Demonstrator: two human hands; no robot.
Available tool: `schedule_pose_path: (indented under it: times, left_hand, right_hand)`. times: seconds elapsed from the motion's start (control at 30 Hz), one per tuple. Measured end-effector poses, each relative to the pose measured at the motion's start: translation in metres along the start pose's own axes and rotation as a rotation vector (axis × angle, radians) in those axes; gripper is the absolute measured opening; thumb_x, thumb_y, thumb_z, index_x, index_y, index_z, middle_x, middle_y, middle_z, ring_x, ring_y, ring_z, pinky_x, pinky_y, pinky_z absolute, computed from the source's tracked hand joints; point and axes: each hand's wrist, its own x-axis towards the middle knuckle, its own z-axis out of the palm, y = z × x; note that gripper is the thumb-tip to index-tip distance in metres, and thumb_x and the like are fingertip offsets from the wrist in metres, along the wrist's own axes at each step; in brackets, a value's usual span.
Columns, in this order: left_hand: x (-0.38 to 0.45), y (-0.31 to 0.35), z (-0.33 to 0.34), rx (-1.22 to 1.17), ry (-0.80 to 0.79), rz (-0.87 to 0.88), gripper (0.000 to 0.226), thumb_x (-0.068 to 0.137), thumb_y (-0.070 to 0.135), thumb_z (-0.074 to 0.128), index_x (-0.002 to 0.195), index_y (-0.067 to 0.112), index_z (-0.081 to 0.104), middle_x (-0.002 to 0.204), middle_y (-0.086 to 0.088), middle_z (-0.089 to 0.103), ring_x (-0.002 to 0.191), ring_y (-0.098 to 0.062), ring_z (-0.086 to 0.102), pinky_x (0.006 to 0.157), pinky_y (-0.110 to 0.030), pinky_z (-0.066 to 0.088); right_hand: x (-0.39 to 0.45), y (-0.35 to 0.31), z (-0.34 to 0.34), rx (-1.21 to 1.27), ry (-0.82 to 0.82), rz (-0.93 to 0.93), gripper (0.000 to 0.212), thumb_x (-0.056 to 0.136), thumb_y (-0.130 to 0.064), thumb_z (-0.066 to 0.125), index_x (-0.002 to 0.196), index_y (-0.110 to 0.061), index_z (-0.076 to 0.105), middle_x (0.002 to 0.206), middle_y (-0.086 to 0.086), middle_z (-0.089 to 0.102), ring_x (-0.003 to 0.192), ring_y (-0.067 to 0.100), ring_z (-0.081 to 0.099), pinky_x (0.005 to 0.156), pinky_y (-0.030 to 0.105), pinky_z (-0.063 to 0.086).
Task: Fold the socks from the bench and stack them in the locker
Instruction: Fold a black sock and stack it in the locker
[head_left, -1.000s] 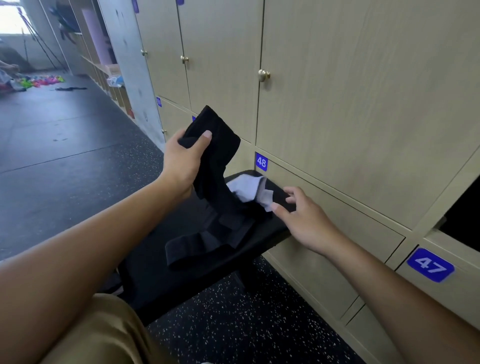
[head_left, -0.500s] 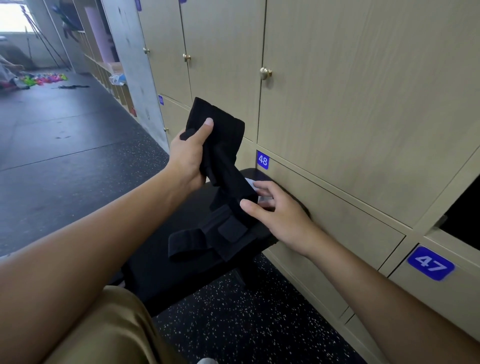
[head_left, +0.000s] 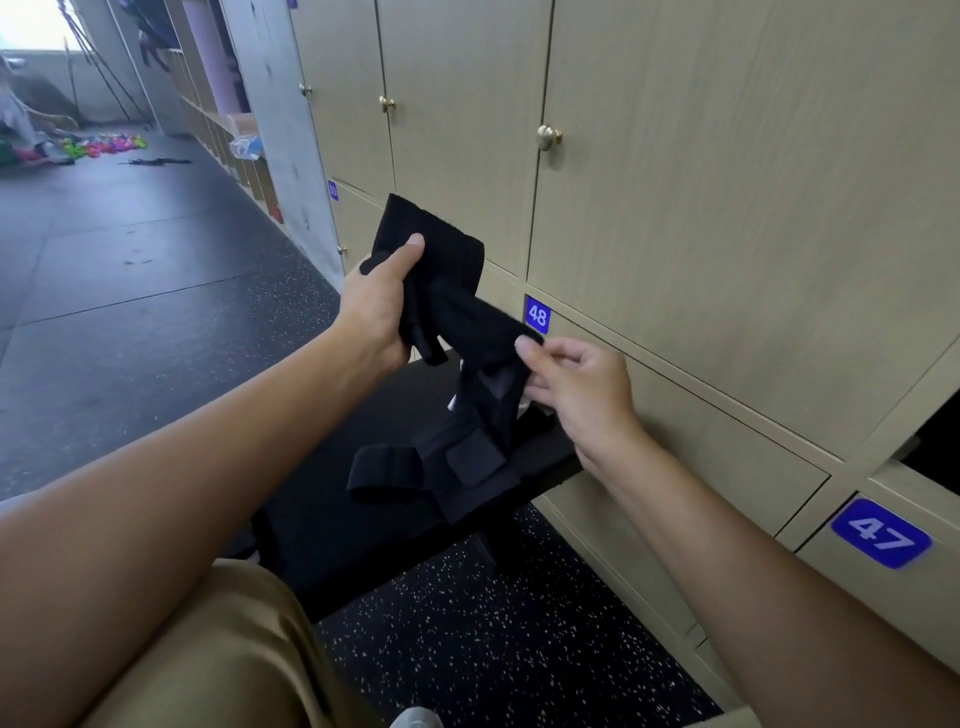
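My left hand (head_left: 382, 301) grips the upper end of a black sock (head_left: 452, 291) and holds it up above the black bench (head_left: 363, 499). My right hand (head_left: 576, 387) pinches the same sock lower down, near the locker label 48. More black socks (head_left: 447, 467) lie in a heap on the bench under both hands. A pale sock (head_left: 496, 387) shows only as a sliver behind the hanging black one. An open locker (head_left: 940, 447) is a dark gap at the right edge, above label 47.
Beige locker doors with brass knobs (head_left: 548, 136) fill the wall on the right. Speckled dark floor (head_left: 483, 623) lies beneath the bench. My tan trouser leg (head_left: 223, 654) is at the bottom left. Coloured items lie on the floor far off at the left.
My left hand has kept the black sock raised. My right hand left the pale sock on the bench, rose, and took hold of the black sock's lower part.
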Motion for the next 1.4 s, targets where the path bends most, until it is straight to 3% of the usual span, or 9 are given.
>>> schedule_pose_path:
  times: [0.1, 0.47, 0.57, 0.7, 0.97, 1.07, 1.17, 1.3, 1.4]
  left_hand:
    - [0.01, 0.0, -0.011, 0.038, 0.061, 0.001, 0.022, 0.092, 0.028, 0.076, 0.103, 0.014, 0.062, 0.101, -0.009, 0.075, 0.082, -0.03, 0.067, 0.069, -0.037, 0.056]
    - [0.019, -0.02, -0.031, 0.298, -0.007, -0.036, 0.027, 0.092, 0.024, 0.075, 0.111, 0.009, 0.063, 0.105, -0.017, 0.071, 0.073, -0.029, 0.066, 0.058, -0.032, 0.055]
    - [0.016, -0.036, -0.036, 0.455, -0.087, -0.146, 0.041, 0.091, 0.021, 0.078, 0.12, -0.001, 0.06, 0.112, -0.027, 0.071, 0.076, -0.036, 0.068, 0.068, -0.043, 0.061]
    - [0.02, -0.059, -0.052, 0.805, -0.14, -0.211, 0.048, 0.084, 0.023, 0.084, 0.121, 0.002, 0.062, 0.114, -0.018, 0.072, 0.095, -0.033, 0.073, 0.085, -0.05, 0.062]
    - [0.02, -0.049, -0.063, 1.321, -0.148, 0.129, 0.054, 0.083, 0.034, 0.082, 0.128, 0.016, 0.058, 0.128, -0.004, 0.064, 0.116, -0.025, 0.061, 0.092, -0.033, 0.047]
    - [0.006, -0.05, -0.056, 1.287, -0.243, 0.215, 0.046, 0.084, 0.035, 0.082, 0.122, 0.02, 0.062, 0.127, 0.0, 0.065, 0.111, -0.022, 0.063, 0.093, -0.034, 0.051]
    - [-0.013, -0.05, -0.038, 1.227, -0.389, 0.283, 0.045, 0.085, 0.032, 0.082, 0.123, 0.021, 0.062, 0.121, 0.007, 0.063, 0.106, -0.015, 0.063, 0.082, -0.019, 0.047]
    - [-0.031, -0.051, -0.018, 1.116, -0.663, 0.334, 0.067, 0.078, 0.039, 0.087, 0.135, 0.037, 0.053, 0.133, 0.013, 0.058, 0.12, -0.012, 0.061, 0.101, -0.038, 0.053]
    - [-0.044, -0.05, 0.001, 1.072, -0.779, 0.458, 0.074, 0.074, 0.043, 0.088, 0.138, 0.043, 0.052, 0.139, 0.017, 0.051, 0.127, -0.005, 0.055, 0.105, -0.032, 0.049]
  right_hand:
    - [0.008, -0.018, -0.008, 0.1, 0.075, -0.034, 0.013, 0.092, -0.012, 0.075, 0.082, -0.007, 0.068, 0.07, 0.003, 0.075, 0.062, 0.014, 0.072, 0.067, 0.029, 0.062]
    - [0.016, -0.044, -0.038, 0.342, 0.089, -0.035, 0.015, 0.099, -0.019, 0.066, 0.093, -0.005, 0.066, 0.089, 0.007, 0.079, 0.088, 0.027, 0.077, 0.079, 0.033, 0.061]
    - [0.014, -0.042, -0.042, 0.308, 0.095, -0.02, 0.016, 0.1, -0.019, 0.066, 0.091, -0.007, 0.064, 0.089, 0.007, 0.079, 0.091, 0.028, 0.077, 0.079, 0.034, 0.061]
    - [0.006, -0.038, -0.051, 0.222, 0.08, -0.002, 0.016, 0.1, -0.02, 0.066, 0.09, -0.008, 0.065, 0.089, 0.005, 0.079, 0.088, 0.026, 0.077, 0.082, 0.038, 0.062]
    - [-0.012, -0.026, -0.062, 0.029, 0.021, 0.044, 0.016, 0.1, -0.024, 0.065, 0.097, -0.009, 0.069, 0.091, 0.006, 0.079, 0.077, 0.022, 0.076, 0.071, 0.032, 0.058]
    - [-0.026, -0.025, -0.064, -0.017, 0.012, 0.061, 0.017, 0.101, -0.023, 0.064, 0.095, -0.008, 0.068, 0.085, 0.005, 0.078, 0.07, 0.021, 0.075, 0.064, 0.03, 0.058]
    - [-0.038, -0.028, -0.071, -0.041, -0.01, 0.066, 0.018, 0.101, -0.023, 0.063, 0.094, -0.007, 0.069, 0.088, 0.009, 0.077, 0.072, 0.022, 0.074, 0.067, 0.035, 0.06]
    - [-0.053, -0.039, -0.082, -0.044, -0.023, 0.058, 0.018, 0.102, -0.024, 0.061, 0.097, -0.009, 0.069, 0.087, 0.004, 0.078, 0.072, 0.017, 0.073, 0.072, 0.032, 0.061]
    - [-0.063, -0.047, -0.089, -0.019, -0.035, 0.076, 0.018, 0.103, -0.024, 0.059, 0.101, -0.01, 0.069, 0.093, 0.003, 0.078, 0.078, 0.016, 0.075, 0.075, 0.031, 0.061]
